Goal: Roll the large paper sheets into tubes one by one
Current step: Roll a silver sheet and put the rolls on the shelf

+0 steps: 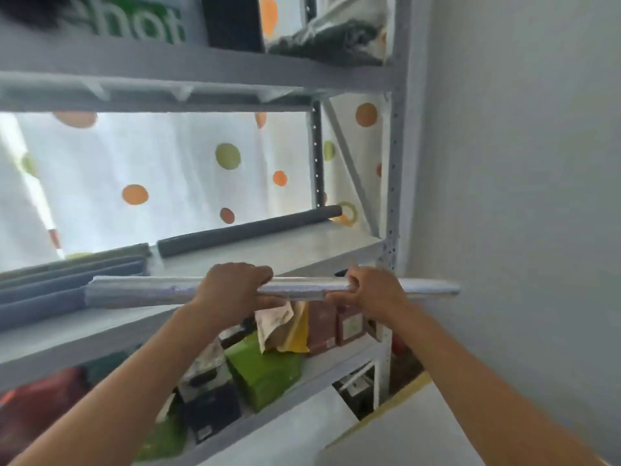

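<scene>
1. Fingers (258,271) of the left hand (232,290) curled over the top of a rolled paper tube (302,290), with the thumb under it, so the hand gripped the roll.
2. Fingers of the right hand (373,292) were likewise wrapped round the same tube, just to the right of the left hand.
3. Pale and silvery, the tube lay nearly level in front of the middle shelf (285,250) of a grey metal rack; its left end reached over the shelf, and its right end stuck out past the rack's upright post (395,163).
4. Below the hands, the lower shelf (302,388) carried a green box (265,368), brown cartons (332,326) and crumpled paper (274,321).
5. On the middle shelf, at the left, several blue-grey rolled tubes (67,277) lay side by side.
6. Farther back on that shelf lay a dark grey tube (248,230), apart from the others.
7. Behind the rack hung a white curtain (168,163) with orange and green dots.
8. A plain grey wall (521,163) stood to the right.
</scene>
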